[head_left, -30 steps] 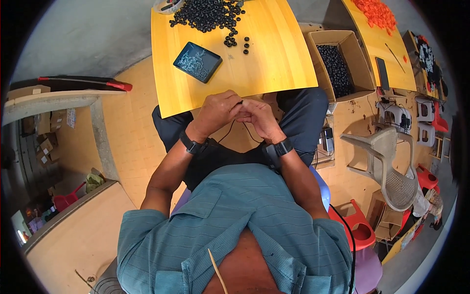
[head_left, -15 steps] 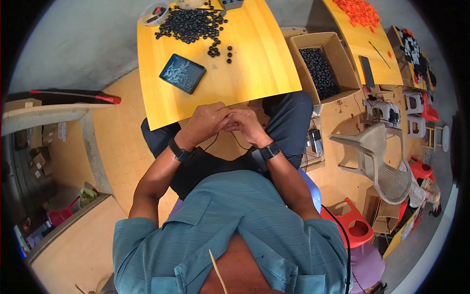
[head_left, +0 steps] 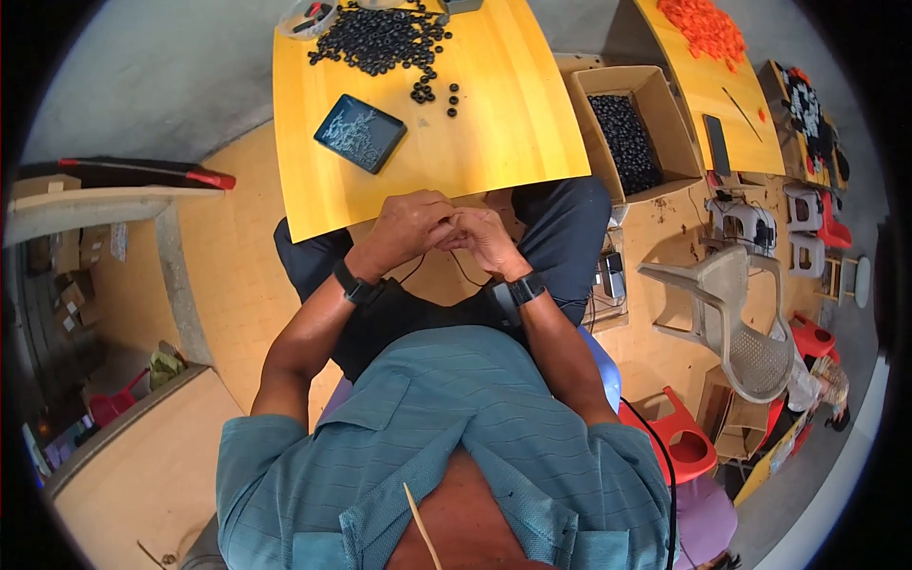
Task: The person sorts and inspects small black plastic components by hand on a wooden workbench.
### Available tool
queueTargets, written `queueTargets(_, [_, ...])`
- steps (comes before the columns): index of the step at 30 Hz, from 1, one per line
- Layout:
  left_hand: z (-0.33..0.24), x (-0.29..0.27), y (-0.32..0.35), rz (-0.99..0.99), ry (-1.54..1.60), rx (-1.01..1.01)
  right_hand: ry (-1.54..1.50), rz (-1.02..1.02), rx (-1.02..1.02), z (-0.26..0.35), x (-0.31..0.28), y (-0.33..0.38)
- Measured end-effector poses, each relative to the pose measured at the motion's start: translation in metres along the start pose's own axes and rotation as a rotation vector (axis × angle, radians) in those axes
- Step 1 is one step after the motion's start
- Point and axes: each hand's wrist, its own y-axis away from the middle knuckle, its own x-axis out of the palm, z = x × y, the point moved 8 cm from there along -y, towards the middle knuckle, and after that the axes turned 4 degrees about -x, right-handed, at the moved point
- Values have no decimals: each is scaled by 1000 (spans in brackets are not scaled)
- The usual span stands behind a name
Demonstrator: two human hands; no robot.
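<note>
Left hand and right hand meet over the lap, just below the near edge of the yellow wooden surface, fingers curled together on a thin black cord that loops down between the wrists. Dark rectangular tray and pile of small black rubber rings lie on the surface, well apart from both hands. Cardboard box of black parts stands to the right.
</note>
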Motion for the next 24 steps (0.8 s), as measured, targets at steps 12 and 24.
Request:
queueTargets(12, [37,33,12,20,836,-558,-114,37,-88,9,-7,-4])
queueTargets(24, [30,34,1,-109,748,-495,141,-41,-167,8,3,-3])
